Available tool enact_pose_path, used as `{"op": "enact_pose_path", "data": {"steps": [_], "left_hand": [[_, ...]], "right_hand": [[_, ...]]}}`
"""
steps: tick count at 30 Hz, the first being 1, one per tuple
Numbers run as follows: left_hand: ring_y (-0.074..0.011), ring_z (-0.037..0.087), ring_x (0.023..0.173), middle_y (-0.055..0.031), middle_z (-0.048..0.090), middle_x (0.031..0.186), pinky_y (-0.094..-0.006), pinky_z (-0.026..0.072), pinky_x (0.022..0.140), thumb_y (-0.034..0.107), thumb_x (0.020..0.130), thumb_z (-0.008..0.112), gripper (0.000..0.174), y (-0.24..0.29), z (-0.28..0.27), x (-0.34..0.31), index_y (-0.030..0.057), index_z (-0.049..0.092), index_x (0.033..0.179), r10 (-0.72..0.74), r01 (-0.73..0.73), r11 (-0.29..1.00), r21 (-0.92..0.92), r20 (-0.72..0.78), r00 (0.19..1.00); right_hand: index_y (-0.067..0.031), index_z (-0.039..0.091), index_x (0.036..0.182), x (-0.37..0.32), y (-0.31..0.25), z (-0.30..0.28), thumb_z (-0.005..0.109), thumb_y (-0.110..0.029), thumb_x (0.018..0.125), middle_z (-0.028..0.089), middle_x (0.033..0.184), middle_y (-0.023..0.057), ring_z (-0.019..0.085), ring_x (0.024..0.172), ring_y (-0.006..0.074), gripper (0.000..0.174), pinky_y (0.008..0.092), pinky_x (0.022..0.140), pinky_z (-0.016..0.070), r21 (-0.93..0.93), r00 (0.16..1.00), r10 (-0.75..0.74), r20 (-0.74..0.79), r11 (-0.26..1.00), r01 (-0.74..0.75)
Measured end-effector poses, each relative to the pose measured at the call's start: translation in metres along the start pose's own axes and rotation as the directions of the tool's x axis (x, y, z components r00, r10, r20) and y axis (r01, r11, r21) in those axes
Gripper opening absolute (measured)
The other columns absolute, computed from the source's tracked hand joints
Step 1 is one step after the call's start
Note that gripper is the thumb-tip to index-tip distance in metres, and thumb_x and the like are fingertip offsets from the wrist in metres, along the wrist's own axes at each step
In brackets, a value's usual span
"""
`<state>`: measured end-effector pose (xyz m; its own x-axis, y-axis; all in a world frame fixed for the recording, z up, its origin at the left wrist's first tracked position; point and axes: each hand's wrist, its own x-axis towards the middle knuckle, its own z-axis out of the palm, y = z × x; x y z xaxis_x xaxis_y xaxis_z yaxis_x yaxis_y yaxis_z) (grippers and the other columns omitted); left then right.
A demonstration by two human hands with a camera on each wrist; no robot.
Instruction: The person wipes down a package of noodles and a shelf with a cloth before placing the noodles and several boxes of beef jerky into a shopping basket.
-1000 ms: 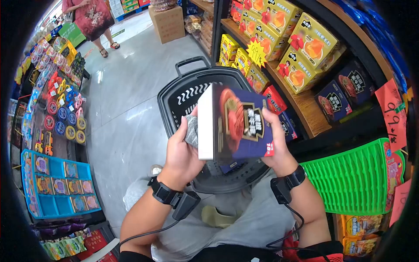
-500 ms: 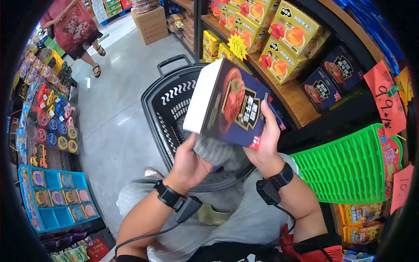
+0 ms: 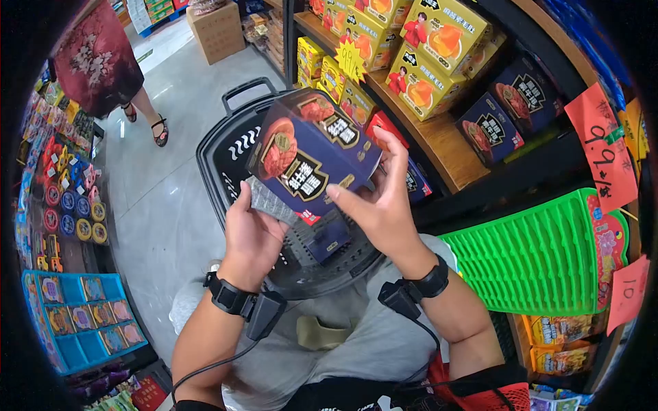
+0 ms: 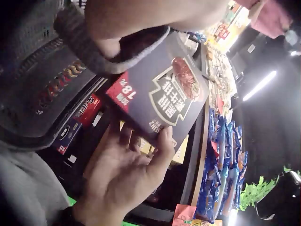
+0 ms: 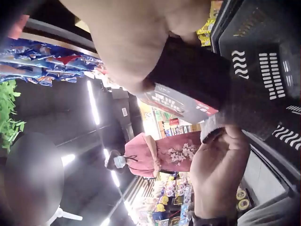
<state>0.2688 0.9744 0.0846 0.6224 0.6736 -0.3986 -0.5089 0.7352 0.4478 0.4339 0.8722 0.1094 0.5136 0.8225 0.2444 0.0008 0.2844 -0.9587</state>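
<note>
A dark blue box [image 3: 291, 161] with red food pictures is tilted above the black basket [image 3: 205, 164]. My right hand [image 3: 384, 212] grips its near right side, thumb on the front face and fingers round the far edge. A grey cloth [image 3: 269, 200] is in my left hand [image 3: 252, 240], close under the box's lower left side. In the left wrist view the right hand [image 4: 124, 172] pinches the box [image 4: 150, 89], beside the cloth [image 4: 113, 63]. The right wrist view has the left hand [image 5: 218, 172] curled at the cloth [image 5: 210, 128]. Another dark blue box [image 3: 327, 236] lies in the basket.
Yellow boxes [image 3: 421, 82] and dark blue boxes [image 3: 486, 133] stand on the shelf at right, above a green rack [image 3: 528, 253]. A blue tray [image 3: 75, 318] of small packets is at left. A person in a dark red garment [image 3: 96, 61] stands beyond, near a carton [image 3: 216, 34].
The box has turned, so its white side is hidden and two printed faces show. My right fingers have spread and shifted on it. Both hands and the basket appear further left in view.
</note>
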Motion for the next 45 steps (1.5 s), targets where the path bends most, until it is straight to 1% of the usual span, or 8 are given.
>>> {"op": "enact_pose_path", "data": {"steps": [7,19,21,23,27,35,43,45], "left_hand": [[-0.0320,0.056,0.135,-0.0154,0.057,0.146,-0.0483,0.0456,0.113,0.037,0.114,0.024,0.051,-0.045,0.015,-0.010,0.0023,0.045,0.145,-0.233,0.233,0.972,0.014,0.037,0.972],[-0.0289,0.057,0.131,-0.0136,0.062,0.138,-0.0464,0.0413,0.113,0.042,0.113,0.028,0.051,0.002,0.018,0.020,0.0092,0.047,0.148,0.271,-0.230,0.951,0.209,-0.199,0.942],[-0.0293,0.057,0.130,-0.0138,0.063,0.137,-0.0462,0.0400,0.114,0.041,0.114,0.028,0.051,0.015,0.011,0.027,0.0082,0.047,0.149,0.401,-0.344,0.898,0.276,-0.187,0.897],[-0.0270,0.059,0.125,-0.0136,0.063,0.135,-0.0435,0.0437,0.109,0.040,0.114,0.031,0.051,0.025,0.007,0.032,0.0057,0.049,0.147,0.452,-0.392,0.871,0.297,-0.169,0.876],[-0.0231,0.062,0.116,-0.0122,0.066,0.130,-0.0390,0.0470,0.103,0.040,0.114,0.034,0.051,0.033,-0.006,0.031,0.0040,0.053,0.144,0.543,-0.461,0.806,0.371,-0.154,0.825],[-0.0207,0.061,0.104,-0.0086,0.069,0.119,-0.0365,0.0461,0.097,0.036,0.113,0.035,0.046,0.043,-0.013,0.043,0.0066,0.059,0.140,0.482,-0.389,0.858,0.335,-0.263,0.836],[-0.0213,0.066,0.105,-0.0098,0.071,0.114,-0.0374,0.0496,0.098,0.035,0.113,0.035,0.047,0.033,-0.014,0.057,0.0025,0.058,0.138,0.494,-0.412,0.841,0.351,-0.185,0.850],[-0.0211,0.066,0.104,-0.0097,0.071,0.113,-0.0372,0.0501,0.097,0.035,0.113,0.035,0.046,0.030,-0.014,0.058,0.0027,0.059,0.136,0.498,-0.411,0.836,0.364,-0.189,0.846]], "right_hand": [[-0.0050,0.031,0.139,0.010,0.023,0.008,0.083,-0.006,0.083,0.049,0.130,0.0169,0.055,0.116,0.0202,0.077,0.0376,0.100,0.0492,-0.006,0.989,-0.045,-0.142,0.999,0.044],[-0.0013,0.028,0.145,0.043,0.019,-0.013,0.083,-0.011,0.082,0.048,0.133,0.0170,0.053,0.122,0.0229,0.084,0.0376,0.105,0.0462,-0.150,0.982,-0.162,-0.093,0.978,0.147],[-0.0017,0.038,0.141,0.056,0.046,-0.026,0.081,-0.011,0.076,0.054,0.126,0.0175,0.057,0.120,0.0272,0.078,0.0410,0.105,0.0476,-0.369,0.992,-0.124,-0.033,0.924,0.103],[-0.0032,0.045,0.140,0.057,0.070,-0.031,0.081,-0.013,0.074,0.057,0.126,0.0216,0.059,0.119,0.0358,0.076,0.0451,0.105,0.0473,-0.752,0.983,-0.013,0.183,0.642,0.149],[-0.0186,0.047,0.148,0.051,0.098,-0.028,0.082,-0.013,0.072,0.056,0.134,0.0178,0.058,0.121,0.0395,0.084,0.0454,0.104,0.0490,-0.738,0.629,0.400,0.667,0.471,0.483],[-0.0168,0.058,0.141,0.034,0.135,-0.030,0.083,-0.012,0.071,0.054,0.134,0.0147,0.056,0.119,0.0399,0.074,0.0470,0.102,0.0512,-0.664,0.353,0.624,0.698,0.379,0.644],[-0.0287,0.047,0.151,-0.008,0.171,-0.027,0.089,-0.016,0.066,0.053,0.140,0.0105,0.051,0.130,0.0339,0.096,0.0505,0.101,0.0479,-0.534,0.236,0.604,0.761,0.377,0.757],[-0.0259,0.042,0.154,-0.013,0.173,-0.028,0.090,-0.018,0.066,0.054,0.139,0.0104,0.053,0.130,0.0339,0.101,0.0522,0.102,0.0483,-0.548,0.294,0.589,0.753,0.314,0.775]]}}
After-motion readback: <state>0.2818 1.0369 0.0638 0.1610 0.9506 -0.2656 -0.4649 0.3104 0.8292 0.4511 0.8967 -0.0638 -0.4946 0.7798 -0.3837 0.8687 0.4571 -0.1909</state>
